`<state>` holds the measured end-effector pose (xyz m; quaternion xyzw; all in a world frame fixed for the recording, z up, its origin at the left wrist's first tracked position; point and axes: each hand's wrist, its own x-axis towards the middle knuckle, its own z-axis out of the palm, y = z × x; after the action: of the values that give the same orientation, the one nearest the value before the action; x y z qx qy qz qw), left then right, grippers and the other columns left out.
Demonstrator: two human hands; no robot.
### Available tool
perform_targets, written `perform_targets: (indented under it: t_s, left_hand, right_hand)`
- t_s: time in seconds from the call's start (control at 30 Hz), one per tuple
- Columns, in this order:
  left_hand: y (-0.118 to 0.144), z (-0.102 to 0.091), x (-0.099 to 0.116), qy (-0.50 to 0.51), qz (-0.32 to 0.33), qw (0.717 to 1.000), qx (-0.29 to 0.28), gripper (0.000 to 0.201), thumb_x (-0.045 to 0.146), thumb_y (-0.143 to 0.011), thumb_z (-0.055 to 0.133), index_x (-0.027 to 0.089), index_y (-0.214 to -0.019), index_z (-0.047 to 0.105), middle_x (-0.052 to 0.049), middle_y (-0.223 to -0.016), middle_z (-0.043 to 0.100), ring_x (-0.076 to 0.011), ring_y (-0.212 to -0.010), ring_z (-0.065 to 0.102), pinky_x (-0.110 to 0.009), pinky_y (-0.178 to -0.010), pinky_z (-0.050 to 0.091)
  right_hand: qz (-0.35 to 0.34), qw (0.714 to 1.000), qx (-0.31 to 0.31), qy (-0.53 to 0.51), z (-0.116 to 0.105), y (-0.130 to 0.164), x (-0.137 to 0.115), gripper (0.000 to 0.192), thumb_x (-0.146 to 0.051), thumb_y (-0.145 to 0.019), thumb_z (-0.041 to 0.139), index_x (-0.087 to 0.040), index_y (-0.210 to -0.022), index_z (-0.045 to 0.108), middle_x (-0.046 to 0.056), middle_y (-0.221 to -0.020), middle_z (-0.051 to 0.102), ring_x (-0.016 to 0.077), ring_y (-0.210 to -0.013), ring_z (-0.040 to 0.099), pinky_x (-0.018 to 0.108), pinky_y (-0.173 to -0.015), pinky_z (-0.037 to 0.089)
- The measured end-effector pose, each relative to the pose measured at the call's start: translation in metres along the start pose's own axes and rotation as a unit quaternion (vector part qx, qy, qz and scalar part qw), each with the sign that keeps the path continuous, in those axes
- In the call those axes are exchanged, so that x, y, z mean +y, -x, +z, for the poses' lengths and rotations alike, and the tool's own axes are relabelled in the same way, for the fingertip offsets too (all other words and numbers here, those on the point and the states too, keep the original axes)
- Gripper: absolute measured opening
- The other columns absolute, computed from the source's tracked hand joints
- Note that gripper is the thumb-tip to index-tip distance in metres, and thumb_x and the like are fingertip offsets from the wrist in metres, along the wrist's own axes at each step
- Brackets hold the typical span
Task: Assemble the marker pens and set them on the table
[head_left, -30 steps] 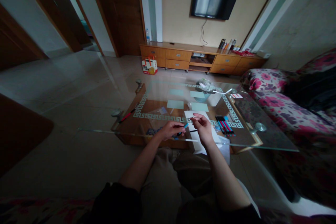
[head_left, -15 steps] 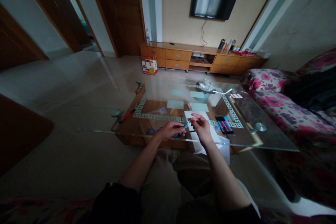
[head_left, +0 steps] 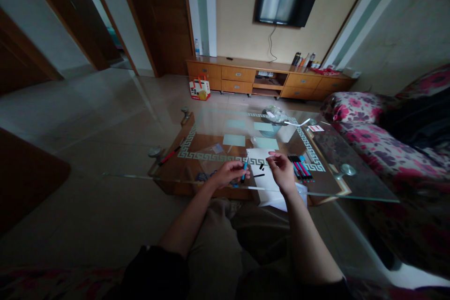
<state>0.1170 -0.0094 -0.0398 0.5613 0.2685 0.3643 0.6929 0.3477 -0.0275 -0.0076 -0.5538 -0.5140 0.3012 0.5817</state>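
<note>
Since a second ago the right hand (head_left: pixel 283 171) has drawn away to the right from the left hand (head_left: pixel 228 173); the two met over the pen then, now a gap shows between them. Left hand pinches a blue pen (head_left: pixel 244 170), long axis nearly upright, tip leaning slightly away from the person. Right hand's fingers are curled narrow; whether they hold some small part, cannot tell. Just beyond both hands, a white sheet (head_left: pixel 258 159) on the glass table (head_left: pixel 351 183), with small black pieces (head_left: pixel 260 167) lying on it between the hands. Row of pens (head_left: pixel 300 168) just right of the right hand. Left hand is nearer the blue pen.
</note>
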Motion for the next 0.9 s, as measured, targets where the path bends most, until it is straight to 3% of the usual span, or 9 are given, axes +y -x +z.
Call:
perform_targets:
  t_s: [0.13, 0.27, 0.47, 0.73, 0.9]
  left_hand:
    - [-0.001, 0.0, -0.001, 0.001, 0.013, 1.0, 0.005, 0.039, 0.044, -0.08, 0.075, 0.01, -0.098, 0.065, -0.013, -0.095, 0.073, -0.0167, -0.079, 0.068, -0.02, -0.056, 0.042]
    - [0.0, 0.001, 0.001, 0.002, 0.017, 1.0, 0.007, 0.037, 0.043, -0.08, 0.075, 0.011, -0.096, 0.063, -0.014, -0.098, 0.072, -0.0193, -0.085, 0.069, -0.02, -0.055, 0.043]
    - [0.001, 0.002, 0.003, 0.01, 0.017, 1.0, 0.004, 0.036, 0.041, -0.08, 0.075, 0.012, -0.096, 0.062, -0.015, -0.103, 0.072, -0.023, -0.092, 0.07, -0.02, -0.055, 0.043]
    - [0.0, 0.002, 0.003, 0.006, 0.021, 1.0, 0.006, 0.035, 0.04, -0.081, 0.075, 0.012, -0.095, 0.062, -0.015, -0.1, 0.072, -0.022, -0.089, 0.07, -0.02, -0.055, 0.043]
    - [0.0, 0.003, 0.004, 0.002, 0.023, 1.0, 0.003, 0.034, 0.04, -0.081, 0.074, 0.012, -0.096, 0.061, -0.016, -0.104, 0.071, -0.0225, -0.092, 0.07, -0.02, -0.055, 0.043]
  right_hand:
    - [-0.043, 0.992, -0.056, 0.109, 0.0, 0.006, -0.003, 0.027, -0.038, -0.087, 0.06, -0.018, -0.104, 0.067, 0.006, -0.088, 0.071, 0.0172, -0.069, 0.063, 0.029, -0.064, 0.049]
    - [-0.103, 0.963, -0.134, 0.21, 0.003, 0.016, -0.012, 0.021, -0.026, -0.088, 0.055, -0.02, -0.104, 0.067, 0.004, -0.088, 0.071, 0.0151, -0.064, 0.061, 0.027, -0.064, 0.046]
    - [-0.135, 0.922, -0.233, 0.28, 0.004, 0.023, -0.009, 0.03, -0.008, -0.082, 0.052, -0.021, -0.102, 0.069, 0.005, -0.095, 0.071, 0.0153, -0.075, 0.063, 0.026, -0.072, 0.047]
    - [-0.115, 0.904, -0.265, 0.316, 0.008, 0.024, -0.005, 0.035, -0.004, -0.081, 0.055, -0.021, -0.107, 0.07, 0.005, -0.095, 0.071, 0.0158, -0.081, 0.065, 0.025, -0.076, 0.047]
    - [-0.111, 0.913, -0.263, 0.291, 0.009, 0.022, -0.002, 0.031, -0.006, -0.081, 0.056, -0.022, -0.103, 0.072, 0.005, -0.092, 0.071, 0.0172, -0.081, 0.065, 0.027, -0.077, 0.048]
